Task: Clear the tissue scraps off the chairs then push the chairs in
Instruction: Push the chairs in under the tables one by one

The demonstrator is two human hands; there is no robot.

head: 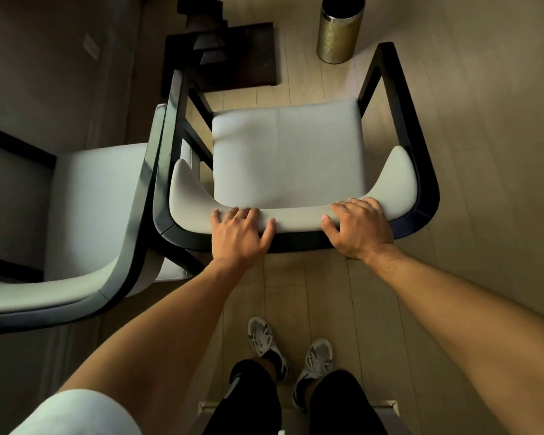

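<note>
A chair (288, 152) with a pale grey seat and black frame stands in front of me, its curved padded backrest toward me. My left hand (237, 235) grips the backrest top left of centre, fingers curled over the padding. My right hand (358, 226) grips the same backrest on the right. The seat shows no tissue scraps. A second matching chair (85, 221) stands at the left, its frame touching the first chair's left arm; its seat looks bare where visible.
A brass-coloured cylindrical bin (339, 29) stands on the wood floor beyond the chair at the right. A dark table base (223, 54) sits on the floor ahead of the chair. The table top (60, 58) covers the upper left. My feet (291, 356) are behind the chair.
</note>
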